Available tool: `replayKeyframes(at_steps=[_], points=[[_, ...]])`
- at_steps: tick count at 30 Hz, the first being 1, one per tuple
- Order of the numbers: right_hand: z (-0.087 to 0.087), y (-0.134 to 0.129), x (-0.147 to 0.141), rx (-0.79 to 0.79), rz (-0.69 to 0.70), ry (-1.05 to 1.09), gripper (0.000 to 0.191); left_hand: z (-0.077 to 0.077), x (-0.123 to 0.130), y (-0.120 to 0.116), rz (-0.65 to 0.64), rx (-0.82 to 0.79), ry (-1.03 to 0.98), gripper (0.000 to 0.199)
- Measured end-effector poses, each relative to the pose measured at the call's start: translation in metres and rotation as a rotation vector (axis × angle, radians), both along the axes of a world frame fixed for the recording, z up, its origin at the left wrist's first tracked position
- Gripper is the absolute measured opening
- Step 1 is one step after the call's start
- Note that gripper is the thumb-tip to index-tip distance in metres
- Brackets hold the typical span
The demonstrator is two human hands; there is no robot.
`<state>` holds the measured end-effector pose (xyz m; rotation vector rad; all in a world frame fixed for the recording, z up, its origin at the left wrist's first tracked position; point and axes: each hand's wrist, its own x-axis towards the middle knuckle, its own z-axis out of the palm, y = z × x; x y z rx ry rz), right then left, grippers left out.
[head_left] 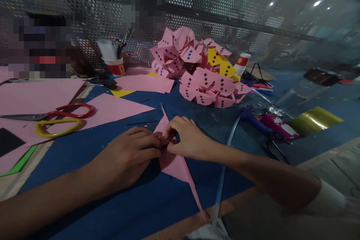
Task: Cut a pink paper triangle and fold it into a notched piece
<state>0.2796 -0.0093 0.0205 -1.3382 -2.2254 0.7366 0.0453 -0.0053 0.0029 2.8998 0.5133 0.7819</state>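
A folded piece of pink paper (pixel 174 167) lies on the blue table surface, its narrow lower end reaching the front edge. My left hand (pixel 132 153) rests on the left side of the paper, fingers bent together and pinching it. From the right, my right hand (pixel 184 137) holds the same paper between thumb and curled fingers. The fingertips of both hands nearly meet at the paper's middle. Left of my hands, scissors (pixel 66 120) with red and yellow handles lie on flat pink sheets (pixel 112 108).
Behind stand folded pink paper pieces with dark marks (pixel 208 82) and a red and white cup (pixel 115 66) holding tools. To the right are a glue gun (pixel 261 123), a glue stick (pixel 233 131), a yellow roll (pixel 315 120) and a clear bottle (pixel 303 90).
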Motion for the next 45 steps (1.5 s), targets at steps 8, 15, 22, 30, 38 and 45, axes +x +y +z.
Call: replayKeyframes(at_steps=[8, 15, 22, 30, 38, 45], points=[[0.002, 0.001, 0.001, -0.003, 0.014, -0.013, 0.017, 0.005, -0.005, -0.002, -0.042, 0.038, 0.038, 0.029], [0.002, 0.0, 0.002, 0.001, 0.025, -0.013, 0.017, 0.008, -0.007, -0.008, -0.028, 0.088, 0.056, 0.035], [-0.002, -0.002, -0.001, 0.054, 0.005, -0.024, 0.012, 0.005, -0.006, -0.006, -0.006, 0.096, 0.035, 0.033], [-0.005, -0.004, -0.006, 0.11, -0.043, -0.064, 0.007, 0.0, -0.008, -0.006, -0.002, 0.079, 0.045, 0.03], [-0.002, -0.001, -0.002, 0.071, -0.015, -0.046, 0.011, -0.003, -0.01, -0.006, 0.011, 0.08, 0.08, 0.032], [-0.004, 0.0, -0.002, 0.064, 0.003, -0.029, 0.013, 0.002, -0.006, -0.007, 0.002, 0.088, 0.028, 0.031]])
